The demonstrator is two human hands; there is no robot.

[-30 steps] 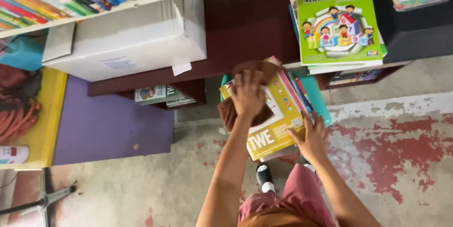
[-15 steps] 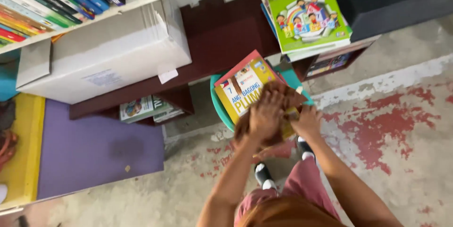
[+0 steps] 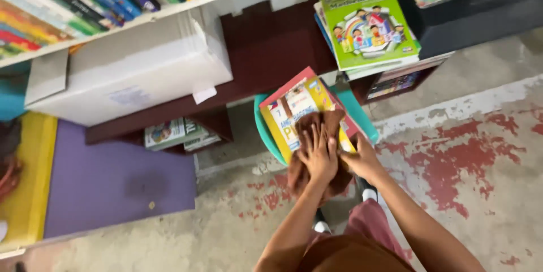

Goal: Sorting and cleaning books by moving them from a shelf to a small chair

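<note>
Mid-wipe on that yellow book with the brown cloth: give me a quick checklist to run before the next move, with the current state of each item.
1. Cloth under the left hand: ok, the palm lies flat on the brown cloth.
2. Book steadied: ok, the right hand grips the lower right edge of the yellow book.
3. Book supported: ok, it lies on the teal stool, overhanging the rim.
4. Cover fully wiped: cannot tell, the cloth hides the lower half.
5. Green book stack on the dark bench nearby: ok, apart from both hands.
6. Feet clear of the stool: cannot tell, mostly hidden.
</note>
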